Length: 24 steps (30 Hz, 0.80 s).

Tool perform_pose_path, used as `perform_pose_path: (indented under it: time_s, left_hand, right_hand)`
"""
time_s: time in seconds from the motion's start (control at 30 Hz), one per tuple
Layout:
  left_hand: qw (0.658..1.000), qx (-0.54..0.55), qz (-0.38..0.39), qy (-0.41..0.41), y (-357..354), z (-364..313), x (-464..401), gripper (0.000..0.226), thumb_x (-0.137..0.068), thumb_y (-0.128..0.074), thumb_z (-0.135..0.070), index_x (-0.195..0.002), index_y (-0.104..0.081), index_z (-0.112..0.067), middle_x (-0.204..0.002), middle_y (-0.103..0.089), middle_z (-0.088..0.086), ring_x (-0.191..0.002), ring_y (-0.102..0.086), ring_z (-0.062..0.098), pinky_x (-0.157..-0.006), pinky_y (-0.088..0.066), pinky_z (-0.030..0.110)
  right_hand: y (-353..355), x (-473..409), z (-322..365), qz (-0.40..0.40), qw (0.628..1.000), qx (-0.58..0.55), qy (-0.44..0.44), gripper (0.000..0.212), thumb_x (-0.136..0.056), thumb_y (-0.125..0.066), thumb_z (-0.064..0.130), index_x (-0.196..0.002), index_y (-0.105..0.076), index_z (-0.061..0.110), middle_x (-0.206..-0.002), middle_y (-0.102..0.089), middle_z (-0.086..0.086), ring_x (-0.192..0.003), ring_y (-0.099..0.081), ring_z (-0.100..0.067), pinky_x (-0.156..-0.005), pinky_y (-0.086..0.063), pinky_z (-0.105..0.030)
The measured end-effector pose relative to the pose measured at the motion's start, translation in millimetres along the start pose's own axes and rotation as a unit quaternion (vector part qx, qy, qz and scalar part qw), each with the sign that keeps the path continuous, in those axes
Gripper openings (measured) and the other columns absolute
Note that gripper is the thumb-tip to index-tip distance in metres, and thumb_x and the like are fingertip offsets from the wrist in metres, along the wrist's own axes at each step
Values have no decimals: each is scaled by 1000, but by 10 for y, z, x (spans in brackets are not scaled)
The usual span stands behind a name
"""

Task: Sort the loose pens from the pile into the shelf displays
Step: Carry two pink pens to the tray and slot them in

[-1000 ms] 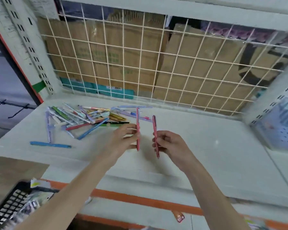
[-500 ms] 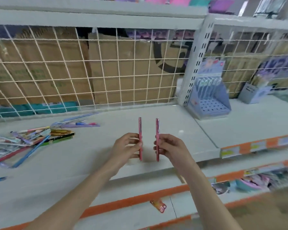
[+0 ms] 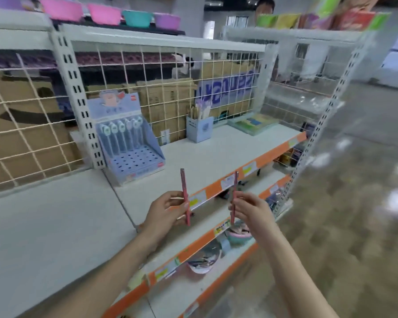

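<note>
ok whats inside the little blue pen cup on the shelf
A few upright pens, purple, tan and white at the top, stand in the pen cup. Its wall hides their lower ends, so the count is unclear.

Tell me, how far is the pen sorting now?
Done: the blue display stand holds a back row of pens. In hand: the left hand and right hand each hold a red pen upright. Left: both need placing; many holes stay empty.

No legible text on labels or boxes.

Two pink pens (image 3: 184,196) (image 3: 234,198), upright (one per hand), before shelf displays (image 3: 130,143).
</note>
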<state>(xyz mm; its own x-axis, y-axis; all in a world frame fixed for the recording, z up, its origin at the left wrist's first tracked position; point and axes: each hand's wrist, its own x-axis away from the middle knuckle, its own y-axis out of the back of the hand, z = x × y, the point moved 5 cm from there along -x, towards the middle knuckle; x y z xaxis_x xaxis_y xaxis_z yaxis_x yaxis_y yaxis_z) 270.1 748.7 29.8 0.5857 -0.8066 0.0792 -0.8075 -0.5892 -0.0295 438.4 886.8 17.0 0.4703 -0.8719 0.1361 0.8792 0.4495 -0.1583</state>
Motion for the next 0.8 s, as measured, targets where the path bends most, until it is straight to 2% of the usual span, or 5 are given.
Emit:
perform_pose_path:
  time_s: [0.1, 0.23, 0.4, 0.6, 0.8]
  left_hand:
    - [1000, 14, 18, 4, -590, -16, -278, 14, -87, -58, 4, -97, -59, -6, -86, -61, 12, -64, -64, 16, -63, -58, 34]
    - [999, 9, 50, 10, -1242, -26, -611, 18, -87, -58, 3, -105, -57, 1, -87, -60, 12, -59, -66, 9, -55, -57, 26]
    - [996, -5, 85, 13, -1810, -14, -1033, 18, -87, -59, 2, -105, -58, -1, -89, -60, 12, -63, -68, 10, -59, -58, 28]
    - [993, 22, 111, 29, -2476, 108, -1632, 12, -88, -57, 4, -99, -57, -3, -84, -60, 12, -60, -67, 10, -53, -55, 23]
    - [988, 43, 144, 35, -3159, 123, -2445, 12, -87, -59, 2, -92, -59, -9, -88, -60, 11, -66, -68, 17, -59, -57, 27]
  right_hand:
    - [539, -231, 148, -15, 1000, 2, 0, 12, -90, -54, -2, -91, -62, 8, -79, -62, -12, -71, -64, -22, -61, -54, -25]
    - [1121, -454, 324, -42, 999, 8, 0, 12, -89, -56, 0, -92, -62, 9, -82, -63, -13, -73, -64, -22, -61, -52, -25]
    - [1610, -719, 442, -69, 997, 7, 17, 12, -89, -54, -4, -94, -62, 3, -74, -62, -6, -59, -63, -7, -57, -51, -22]
    - [2004, -1084, 208, -96, 995, 2, -30, 15, -84, -58, -8, -88, -66, 5, -76, -67, -11, -65, -64, -16, -60, -51, -25]
    - [2451, -1870, 374, -100, 993, 33, -49, 19, -83, -57, -10, -80, -67, 6, -62, -63, -4, -45, -50, -7, -45, -39, -14]
